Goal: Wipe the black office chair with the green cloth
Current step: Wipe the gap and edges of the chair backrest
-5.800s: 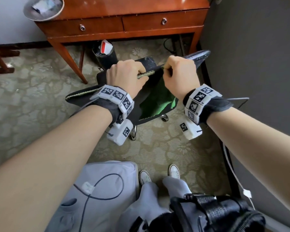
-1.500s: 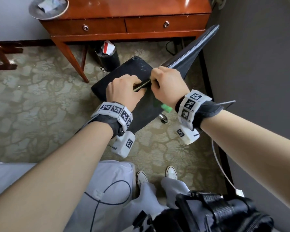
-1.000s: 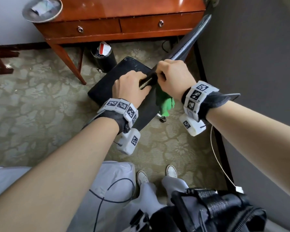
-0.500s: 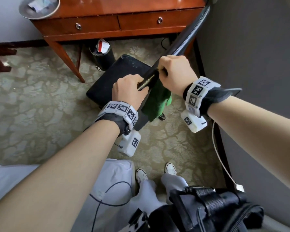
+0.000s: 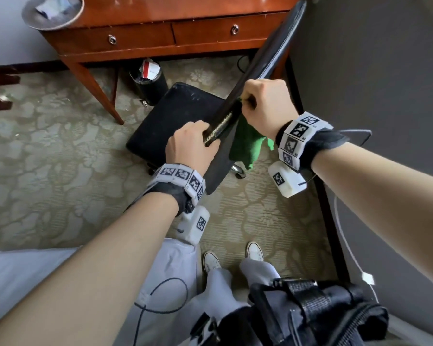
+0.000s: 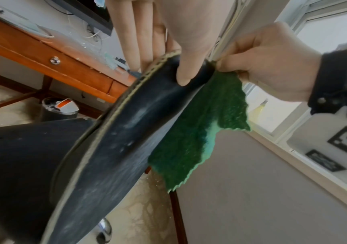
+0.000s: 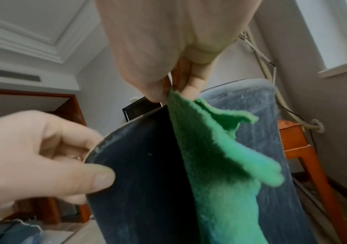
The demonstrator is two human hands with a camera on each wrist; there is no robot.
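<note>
A person's left hand [image 5: 189, 146] is gripping the black office chair's backrest [image 6: 114, 132] edge while the right hand [image 5: 268, 103] is pinching a green cloth [image 7: 220, 165] against it.

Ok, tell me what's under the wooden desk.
Under the brown wooden desk stands a black cylindrical bin holding red-and-white rubbish; a dark cable lies farther right. The black chair backrest hides the rest.
</note>
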